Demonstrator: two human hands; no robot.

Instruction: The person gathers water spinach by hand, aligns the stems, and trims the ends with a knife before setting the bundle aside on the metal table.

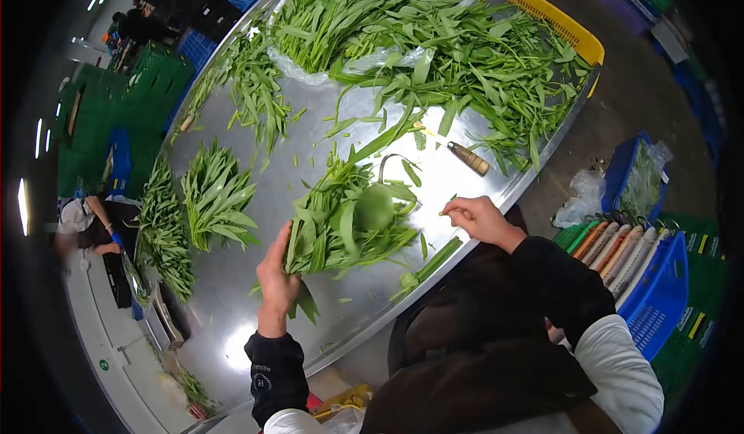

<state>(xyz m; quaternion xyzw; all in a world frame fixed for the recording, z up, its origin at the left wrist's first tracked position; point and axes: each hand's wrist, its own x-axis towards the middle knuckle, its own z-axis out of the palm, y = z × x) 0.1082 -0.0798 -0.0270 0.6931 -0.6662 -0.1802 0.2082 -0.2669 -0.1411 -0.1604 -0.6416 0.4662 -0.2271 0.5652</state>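
My left hand (277,275) is wrapped round the near left side of a bunch of long-leaved greens (333,225), which look like water spinach. Part of its fingers is hidden behind the leaves. A blurred round green patch covers some of the bunch. To the right, my right hand (482,221) is closed in a pinch at the table's near edge, with a small green piece of stem (449,201) at its fingertips. Beyond that hand lies a wooden-handled tool (469,157). Loose green stalks (428,266) lie along the near edge below the hand.
A large heap of greens (480,70) covers the far end of the metal table (232,279), partly on clear plastic. Separate bunches (217,198) lie at left. A yellow crate (550,15) is at the far corner. Blue crates (659,294) stand right; another person (97,221) is left.
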